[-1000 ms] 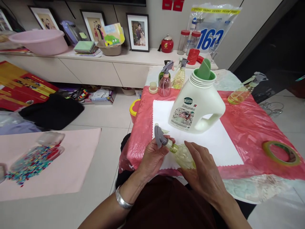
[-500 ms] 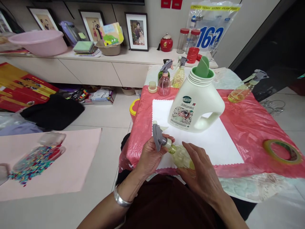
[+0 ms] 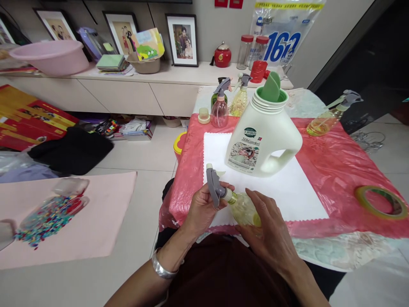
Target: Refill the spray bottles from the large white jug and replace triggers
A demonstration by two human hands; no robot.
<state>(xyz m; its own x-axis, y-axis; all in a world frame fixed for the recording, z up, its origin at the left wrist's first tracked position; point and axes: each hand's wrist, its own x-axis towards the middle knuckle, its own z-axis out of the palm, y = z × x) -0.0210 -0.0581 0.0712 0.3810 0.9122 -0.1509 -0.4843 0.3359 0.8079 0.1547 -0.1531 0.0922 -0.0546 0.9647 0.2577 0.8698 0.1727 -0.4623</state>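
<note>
A yellow-tinted clear spray bottle lies tilted between my hands, its grey trigger head toward the left. My left hand is closed around the collar under the trigger head. Around the bottle's body curves my right hand, thumb below and fingers above. Whether the head is screwed fully onto the neck I cannot tell. Just beyond stands a large white detergent jug, uncapped, with a green spout in its mouth, on a white scalloped sheet.
Behind the jug stand a pink spray bottle and a yellow one, beside a pale cap. Another spray bottle and a tape roll sit on the right of the red plastic cover. Colourful beads lie on the left.
The trigger head has turned slightly in my left hand and shifted a little right and down. My right hand stays around the bottle. The view has moved slightly.
</note>
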